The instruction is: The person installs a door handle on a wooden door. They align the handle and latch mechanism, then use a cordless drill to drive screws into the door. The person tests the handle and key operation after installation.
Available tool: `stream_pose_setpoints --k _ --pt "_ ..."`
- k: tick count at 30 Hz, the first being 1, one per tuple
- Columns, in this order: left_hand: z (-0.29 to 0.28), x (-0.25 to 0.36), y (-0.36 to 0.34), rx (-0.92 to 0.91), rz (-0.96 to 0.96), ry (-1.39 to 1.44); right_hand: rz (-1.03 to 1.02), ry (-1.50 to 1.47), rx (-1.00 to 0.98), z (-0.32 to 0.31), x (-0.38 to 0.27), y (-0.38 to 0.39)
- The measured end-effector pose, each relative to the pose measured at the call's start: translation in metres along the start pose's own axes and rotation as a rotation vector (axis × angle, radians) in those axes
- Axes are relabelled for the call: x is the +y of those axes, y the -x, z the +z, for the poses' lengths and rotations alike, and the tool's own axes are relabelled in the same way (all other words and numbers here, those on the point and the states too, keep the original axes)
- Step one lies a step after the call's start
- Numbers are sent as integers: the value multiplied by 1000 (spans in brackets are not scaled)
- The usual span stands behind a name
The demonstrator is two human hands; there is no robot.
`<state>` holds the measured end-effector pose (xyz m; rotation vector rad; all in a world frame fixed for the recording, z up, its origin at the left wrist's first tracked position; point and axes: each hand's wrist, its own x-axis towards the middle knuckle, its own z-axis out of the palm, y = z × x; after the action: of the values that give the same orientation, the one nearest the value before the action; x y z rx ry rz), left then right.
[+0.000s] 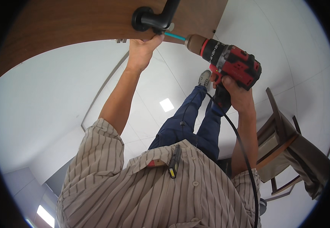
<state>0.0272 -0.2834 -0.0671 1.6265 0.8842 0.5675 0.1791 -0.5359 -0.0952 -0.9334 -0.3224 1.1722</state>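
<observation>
My right hand (236, 93) is wrapped round the grip of a red and black power drill (241, 64), a finger by its red trigger. From the chuck a thin teal bit (175, 36) points left, its tip close to the fitting under a black lever handle (156, 19). That handle is mounted on a brown wooden door (77, 22), near its edge. My left hand (142, 53) is closed at the door's edge, just below the handle, with its fingertips by a small dark fitting (158, 31). What those fingers pinch is hidden. A small silvery piece (171, 27) shows beside the bit.
A black cable (238, 136) runs down along my right forearm. Behind it at right stands a chair (282, 140) with a wooden frame, a dark garment-like cover (309, 163) over it. White floor tiles (149, 102) lie below; a white wall (51, 98) is at left.
</observation>
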Motion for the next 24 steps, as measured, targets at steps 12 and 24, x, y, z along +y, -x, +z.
stream_pose_setpoints --k 12,24 --pt "-2 -3 1 -12 -8 4 9 25 -40 -7 18 -3" --pt "0 -1 0 -26 10 -6 -26 2 -29 -2 25 1"
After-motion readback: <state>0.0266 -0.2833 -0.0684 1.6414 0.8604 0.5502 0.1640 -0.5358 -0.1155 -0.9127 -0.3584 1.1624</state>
